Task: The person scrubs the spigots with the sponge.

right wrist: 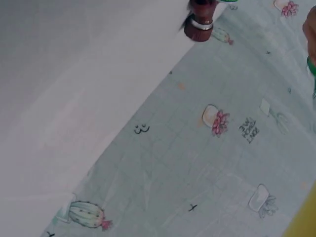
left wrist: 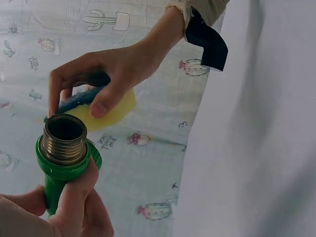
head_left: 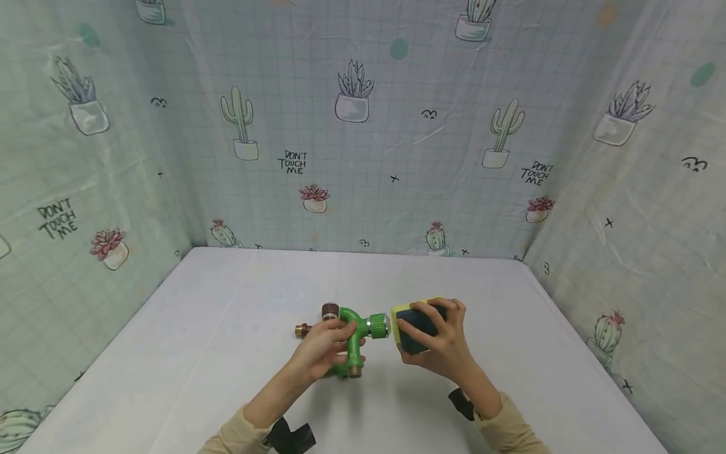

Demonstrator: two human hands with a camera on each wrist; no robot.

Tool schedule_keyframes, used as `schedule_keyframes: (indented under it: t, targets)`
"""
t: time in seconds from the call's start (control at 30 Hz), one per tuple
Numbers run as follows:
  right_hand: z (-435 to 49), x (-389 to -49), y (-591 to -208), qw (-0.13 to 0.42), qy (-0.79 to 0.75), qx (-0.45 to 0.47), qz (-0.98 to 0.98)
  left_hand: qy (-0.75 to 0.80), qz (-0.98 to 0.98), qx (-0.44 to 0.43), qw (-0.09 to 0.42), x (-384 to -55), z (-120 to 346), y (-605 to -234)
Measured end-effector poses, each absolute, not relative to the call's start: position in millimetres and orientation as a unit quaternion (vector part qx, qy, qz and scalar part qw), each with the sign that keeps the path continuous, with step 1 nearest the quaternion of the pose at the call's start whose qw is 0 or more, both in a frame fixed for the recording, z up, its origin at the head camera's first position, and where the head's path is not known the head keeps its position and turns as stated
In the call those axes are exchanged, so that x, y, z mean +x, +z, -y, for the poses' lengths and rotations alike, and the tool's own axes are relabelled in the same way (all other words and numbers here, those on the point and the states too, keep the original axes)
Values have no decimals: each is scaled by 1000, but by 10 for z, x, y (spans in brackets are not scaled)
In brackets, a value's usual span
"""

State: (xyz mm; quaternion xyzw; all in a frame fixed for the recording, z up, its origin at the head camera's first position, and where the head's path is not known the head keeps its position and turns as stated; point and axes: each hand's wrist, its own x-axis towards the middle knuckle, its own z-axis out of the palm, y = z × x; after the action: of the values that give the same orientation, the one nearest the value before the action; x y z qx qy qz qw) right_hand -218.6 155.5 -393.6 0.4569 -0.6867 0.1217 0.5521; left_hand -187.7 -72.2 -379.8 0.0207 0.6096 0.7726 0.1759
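My left hand (head_left: 319, 350) grips a green tap (head_left: 354, 345) with a ribbed green knob at its right end and a threaded brass mouth pointing down. In the left wrist view the thumb lies along the tap's collar (left wrist: 64, 171). My right hand (head_left: 445, 345) holds a yellow sponge (left wrist: 121, 111) with a dark scouring side, close beside the knob. Behind the left hand shows a brown fitting (head_left: 330, 311) with a brass threaded end; the hand hides its middle. The right wrist view catches brown fitting (right wrist: 199, 32) at its top and the sponge's yellow edge at lower right.
A white table (head_left: 227, 328) lies under both hands. Cloth walls (head_left: 363, 157) printed with cactus drawings rise at the back and both sides. Black straps (head_left: 292, 436) sit at both wrists, below beige sleeves.
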Motion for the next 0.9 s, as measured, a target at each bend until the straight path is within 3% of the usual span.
schedule_keyframes:
  t: [0.2, 0.37, 0.67, 0.9]
  targets:
    - [-1419, -2166, -3935, 566, 44, 495, 658, 793, -570, 15, 217, -1904, 711, -3830]
    - [-1444, -2231, -3952, 577, 25, 493, 651, 805, -552, -11, 219, -1917, 693, -3836]
    - [-1556, -2339, -3967, 548, 142, 475, 674, 812, -538, -43, 220, -1932, 677, -3835]
    - [-1510, -2286, -3966, 488, 277, 452, 693, 793, -560, 25, 240, -1945, 689, -3860]
